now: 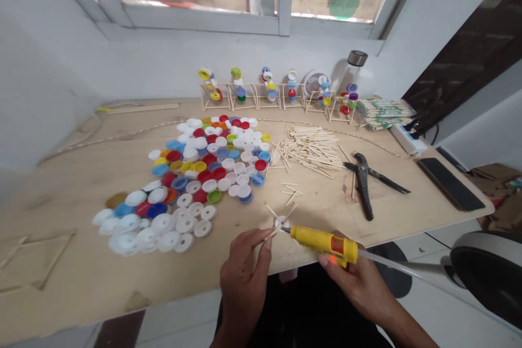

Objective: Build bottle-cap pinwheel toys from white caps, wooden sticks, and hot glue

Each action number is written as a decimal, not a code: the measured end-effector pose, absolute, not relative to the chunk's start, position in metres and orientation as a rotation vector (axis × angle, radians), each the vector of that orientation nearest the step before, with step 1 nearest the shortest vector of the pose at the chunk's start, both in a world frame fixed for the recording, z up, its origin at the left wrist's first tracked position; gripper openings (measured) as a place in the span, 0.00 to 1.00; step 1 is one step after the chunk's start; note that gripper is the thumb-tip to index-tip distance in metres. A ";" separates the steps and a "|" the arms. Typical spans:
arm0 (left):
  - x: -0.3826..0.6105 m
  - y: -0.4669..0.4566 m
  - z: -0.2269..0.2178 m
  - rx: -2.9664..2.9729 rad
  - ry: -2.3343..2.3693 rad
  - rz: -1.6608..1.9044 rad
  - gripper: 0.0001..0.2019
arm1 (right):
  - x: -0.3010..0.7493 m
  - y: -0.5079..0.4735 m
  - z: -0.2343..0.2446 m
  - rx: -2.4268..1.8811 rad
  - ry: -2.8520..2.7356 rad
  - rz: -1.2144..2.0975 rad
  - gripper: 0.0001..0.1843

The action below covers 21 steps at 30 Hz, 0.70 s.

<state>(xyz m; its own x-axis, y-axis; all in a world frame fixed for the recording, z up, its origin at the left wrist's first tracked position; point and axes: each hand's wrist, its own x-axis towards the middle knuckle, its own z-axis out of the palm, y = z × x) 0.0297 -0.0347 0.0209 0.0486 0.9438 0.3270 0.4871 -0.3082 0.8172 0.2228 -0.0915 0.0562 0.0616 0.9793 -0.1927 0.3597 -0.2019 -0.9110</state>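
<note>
Plywood table (61,185): pale top that carries everything; the work goes on at its near edge, centre.
Cap pile (212,168): white, red, blue and yellow bottle caps spread over the middle of the table, well apart from the hands.
Stick heap (312,149): loose wooden sticks right of the caps, with pliers (362,179) just beside them.
Glue gun (324,243): yellow, held just above the table edge.
Right hand (359,283): closed round the glue gun's grip from below. Cannot tell whether a finger is on the trigger.
Left hand (244,277): thumb and forefinger pinched on the near end of the stick (272,232), other fingers curled in.
White cap (281,222): lies flat on the table at the far end of the stick, touching it or nearly so; the nozzle tip meets it there.
Technique (judgement): keep the pinch low on the stick, clear of the hot tip. Place one small bead exactly at the stick-cap contact and hold the stick motionless until the glue sets. Excess glue would string.
Gun axis: long axis near level, running right to left and slightly away; the nozzle points left at the cap, and a pale rod trails right from the rear.
Stick axis: slants from the fingers up and right to the cap.
</note>
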 end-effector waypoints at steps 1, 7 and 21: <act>0.030 -0.034 0.021 1.846 1.432 1.202 0.07 | 0.222 -0.091 0.057 -1.642 -1.359 1.158 0.10; 0.029 -0.033 0.019 1.869 1.422 1.216 0.08 | 0.222 -0.088 0.057 -1.670 -1.370 1.151 0.10; 0.032 -0.034 0.019 1.782 1.461 1.223 0.07 | 0.223 -0.091 0.051 -1.730 -1.395 1.064 0.12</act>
<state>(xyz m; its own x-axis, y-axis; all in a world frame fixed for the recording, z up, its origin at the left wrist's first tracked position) 0.0316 -0.0341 0.0191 0.0070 0.9501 0.3117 0.4741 -0.2776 0.8356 0.2226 -0.0910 0.0513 0.0979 0.9779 -0.1846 0.4363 -0.2089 -0.8752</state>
